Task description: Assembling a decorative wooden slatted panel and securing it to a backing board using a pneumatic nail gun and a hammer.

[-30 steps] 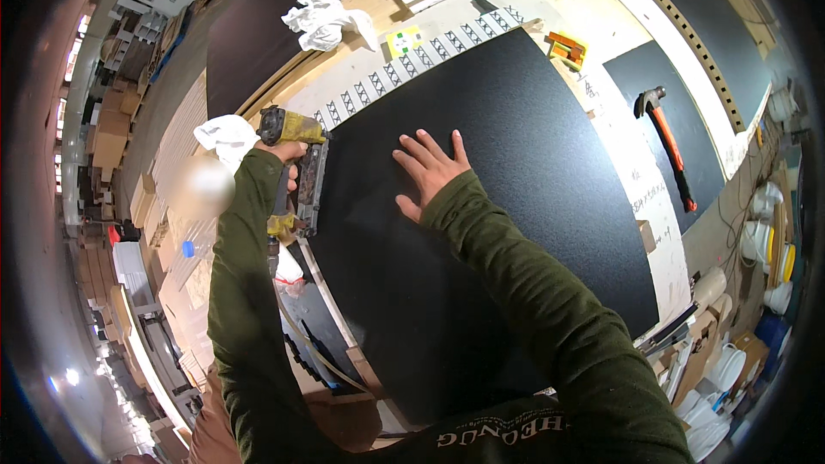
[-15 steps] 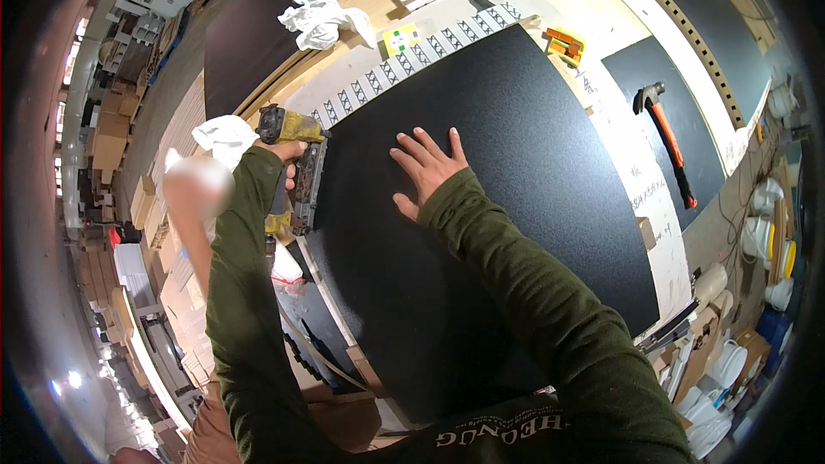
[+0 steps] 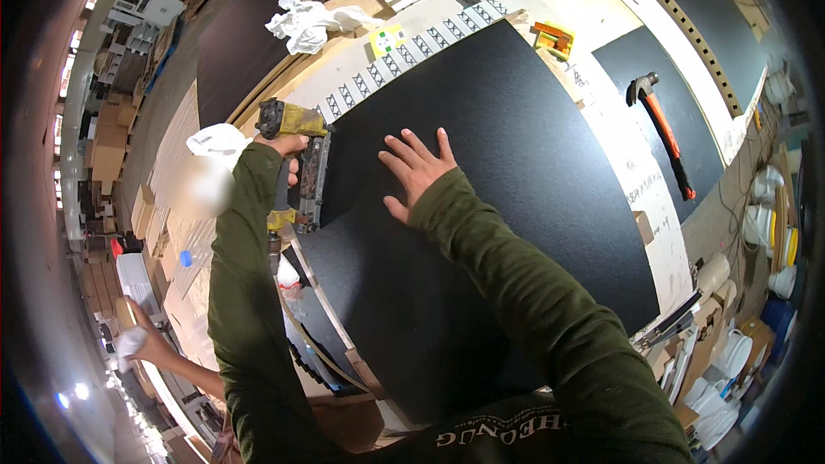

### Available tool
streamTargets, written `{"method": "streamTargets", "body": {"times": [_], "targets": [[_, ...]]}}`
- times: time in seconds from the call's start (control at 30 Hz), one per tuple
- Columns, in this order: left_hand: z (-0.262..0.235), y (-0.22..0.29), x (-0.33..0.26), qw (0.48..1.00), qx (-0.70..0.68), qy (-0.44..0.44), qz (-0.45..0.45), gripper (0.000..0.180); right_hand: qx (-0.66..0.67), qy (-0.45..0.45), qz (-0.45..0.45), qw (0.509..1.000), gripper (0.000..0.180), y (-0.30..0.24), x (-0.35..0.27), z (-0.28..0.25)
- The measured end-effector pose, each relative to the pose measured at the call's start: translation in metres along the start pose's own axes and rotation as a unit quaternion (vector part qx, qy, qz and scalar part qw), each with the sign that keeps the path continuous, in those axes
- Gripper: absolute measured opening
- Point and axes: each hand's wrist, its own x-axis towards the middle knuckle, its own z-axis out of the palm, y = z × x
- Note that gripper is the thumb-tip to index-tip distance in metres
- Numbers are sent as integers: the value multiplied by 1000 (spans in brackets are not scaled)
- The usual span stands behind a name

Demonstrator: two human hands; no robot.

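- We find the nail gun (image 3: pixel 296 167) at the left edge of the black panel (image 3: pixel 516 198), its yellow-and-dark body standing along that edge, nose pointing toward the person.
- Our left hand (image 3: pixel 288 155) is closed around the nail gun's handle, just under its yellow top.
- Our right hand (image 3: pixel 418 174) lies open and flat on the black panel, fingers spread, just beside the nail gun but not touching it.
- The black panel rests on a pale workbench (image 3: pixel 627 163) and covers most of it.
- A strip with a dark repeating pattern (image 3: pixel 412 51) runs along the panel's far edge.
- A crumpled white cloth (image 3: pixel 301 21) lies beyond that strip, well apart from both hands; a second white cloth (image 3: pixel 216 139) sits just left of the nail gun.
- A hammer (image 3: pixel 660 131) with an orange and black handle lies on a smaller dark board (image 3: pixel 696 137) to the right, well apart from the panel work.
- An orange object (image 3: pixel 550 34) sits near the panel's far right corner; we cannot tell what it is.
- Another person's hand (image 3: pixel 142 344) shows at the lower left, holding something white.
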Motion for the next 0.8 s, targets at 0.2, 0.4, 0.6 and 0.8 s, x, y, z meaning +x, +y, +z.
{"method": "streamTargets", "body": {"times": [0.2,0.4,0.6,0.8], "targets": [[-2,-1,0,1000,1,10,-10,24,3,9,-4,1000,63,0,1,3],[-2,5,-3,997,56,21,-39,23,7,25,-3,1000,64,0,0,2],[4,12,-5,998,68,10,-12,29,6,28,-7,1000,64,2,0,7],[10,12,10,999,44,-12,15,27,26,44,-10,999,63,3,-1,5]]}}
